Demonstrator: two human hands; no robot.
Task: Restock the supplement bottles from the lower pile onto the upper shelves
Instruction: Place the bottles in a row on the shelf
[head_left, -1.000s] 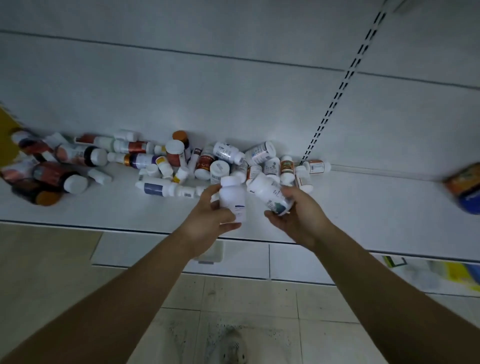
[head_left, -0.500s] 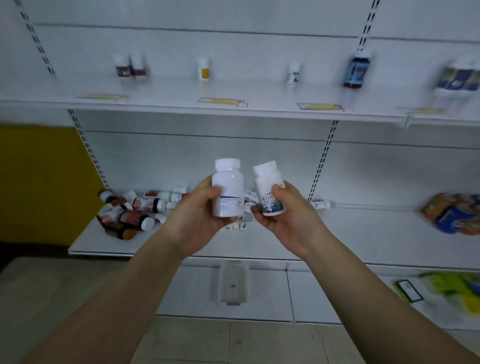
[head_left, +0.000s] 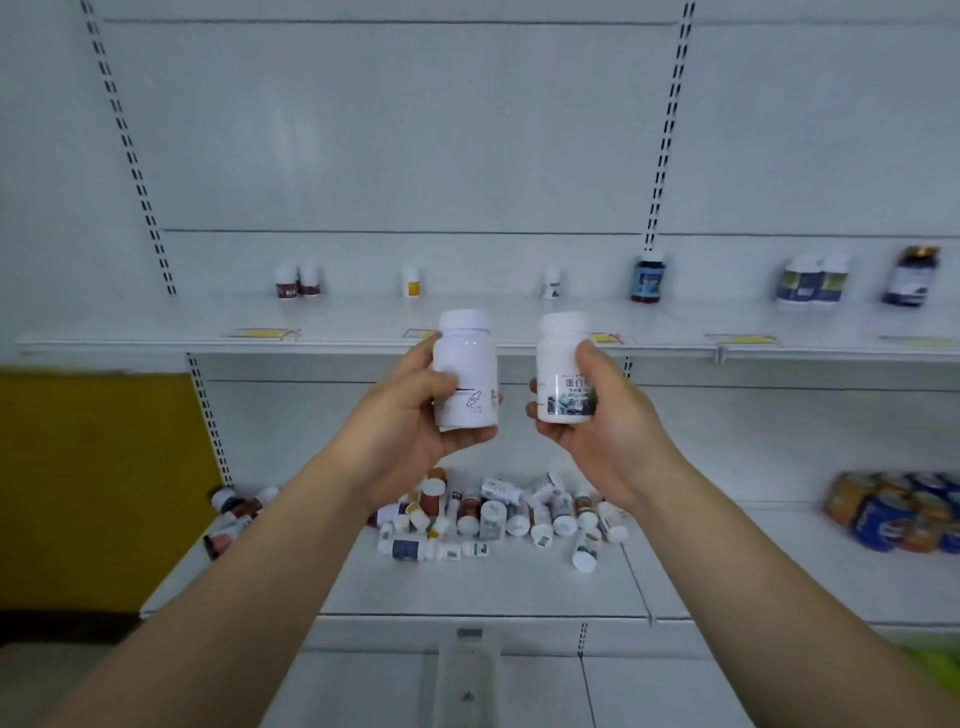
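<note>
Fingers (head_left: 431, 387) of left hand (head_left: 400, 441) wrapped round plain white bottle (head_left: 465, 371), right hand (head_left: 602, 431) gripping labelled white bottle (head_left: 563, 371), both upright, side by side. Further back: bottle pile (head_left: 488, 512) on lower shelf (head_left: 467, 592), few bottles standing on upper shelf (head_left: 337, 325).

Wide gaps between shelf bottles (head_left: 648, 276) (upright)

Bottle pile (head_left: 498, 514) below upper shelf (head_left: 156, 332)
</note>
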